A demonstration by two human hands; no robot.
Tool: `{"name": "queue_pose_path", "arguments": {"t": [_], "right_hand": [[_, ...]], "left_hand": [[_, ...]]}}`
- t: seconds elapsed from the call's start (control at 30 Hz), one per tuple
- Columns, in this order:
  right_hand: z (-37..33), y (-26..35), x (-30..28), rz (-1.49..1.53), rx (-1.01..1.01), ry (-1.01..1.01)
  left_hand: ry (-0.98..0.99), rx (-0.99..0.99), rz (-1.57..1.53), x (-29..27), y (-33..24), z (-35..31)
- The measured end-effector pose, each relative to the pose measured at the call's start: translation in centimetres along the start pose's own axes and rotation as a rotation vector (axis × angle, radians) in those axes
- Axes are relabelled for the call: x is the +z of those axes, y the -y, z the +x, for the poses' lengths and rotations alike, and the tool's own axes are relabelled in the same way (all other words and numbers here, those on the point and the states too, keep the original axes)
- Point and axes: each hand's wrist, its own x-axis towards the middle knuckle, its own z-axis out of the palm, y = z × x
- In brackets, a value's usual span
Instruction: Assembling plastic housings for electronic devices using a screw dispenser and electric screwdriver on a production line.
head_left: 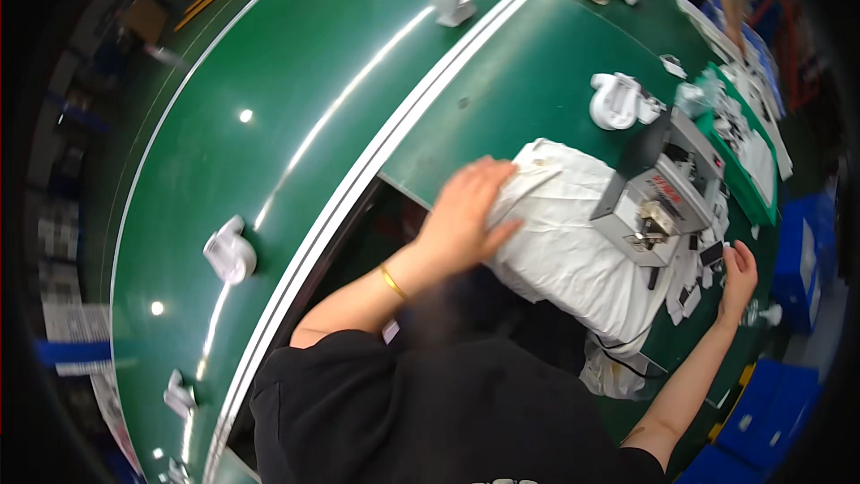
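My left hand [470, 217] is open, its fingers stretched over the left edge of a white cloth [569, 224] spread on the bench. A gold bangle [391, 281] circles that wrist. On the right, my right hand [740, 280] has its fingers bent together at the edge of a small black rectangular piece [712, 254], among a scatter of small white and black parts [688, 291]. Between my hands, on the far part of the cloth, stands a grey metal bench machine [640, 220] with a dark panel and a small mechanism at its front.
A green conveyor belt [296, 81] curves along the left, carrying spaced white plastic housings [230, 253]. Another white housing [616, 100] sits beyond the machine. Far right are a green tray [748, 157] of parts and blue bins [761, 417]. Another person's arm [730, 13] shows at the far right.
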Motion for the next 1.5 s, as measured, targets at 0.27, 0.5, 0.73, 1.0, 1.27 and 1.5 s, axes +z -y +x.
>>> {"name": "queue_pose_path", "arguments": {"t": [0.27, 0.5, 0.73, 1.0, 1.27, 1.5], "right_hand": [[-8.9, 5.4, 3.8, 0.146, -0.182, -0.097], [-17.5, 13.4, 15.2, 0.156, -0.303, 0.281], [-23.6, 17.1, 19.5, 0.254, -0.825, 0.382], [-22.4, 13.8, 13.1, 0.447, -0.209, 0.307], [-22.4, 10.4, 11.3, 0.414, 0.089, 0.508], [-15.6, 4.4, 3.6, -0.916, -0.215, -0.013]], "left_hand": [[-0.182, -0.631, 1.045, -20.4, 8.5, -10.8], [-0.171, -1.071, 0.622, -25.1, 11.9, -19.7], [-0.31, -0.456, -0.836, -6.8, -1.1, -2.7], [0.686, -0.077, -0.926, 3.1, -9.4, 0.0], [0.826, 0.306, -0.944, 8.3, -9.6, 1.7], [0.671, 0.048, -1.124, 9.6, -9.4, 1.3]]}}
